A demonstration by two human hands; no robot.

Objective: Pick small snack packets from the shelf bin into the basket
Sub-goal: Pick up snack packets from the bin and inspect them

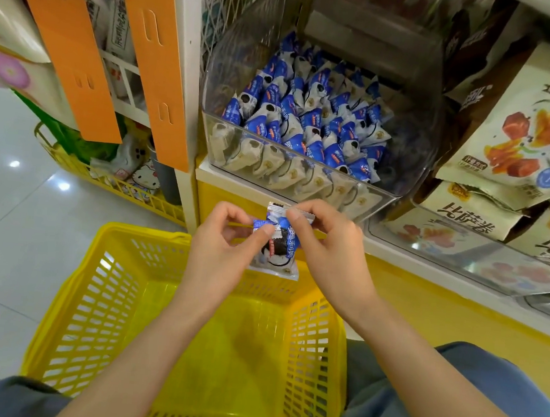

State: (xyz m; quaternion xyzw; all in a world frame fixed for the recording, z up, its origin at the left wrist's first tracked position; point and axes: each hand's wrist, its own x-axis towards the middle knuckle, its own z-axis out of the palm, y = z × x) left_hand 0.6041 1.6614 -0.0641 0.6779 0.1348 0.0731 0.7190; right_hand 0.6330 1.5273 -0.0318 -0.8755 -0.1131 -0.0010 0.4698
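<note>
Over the yellow basket (64,292) at my knees (493,370), my left hand (216,246) and right hand (330,244) both pinch one blue-and-white snack packet (280,245), held just below the clear shelf bin (410,147) packed with matching packets (309,117).

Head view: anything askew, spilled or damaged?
Nothing spilled or damaged. Packets sit inside the shelf bin, loosely heaped. One snack packet hangs over the basket, pinched at its top by the left hand and right hand.
</note>
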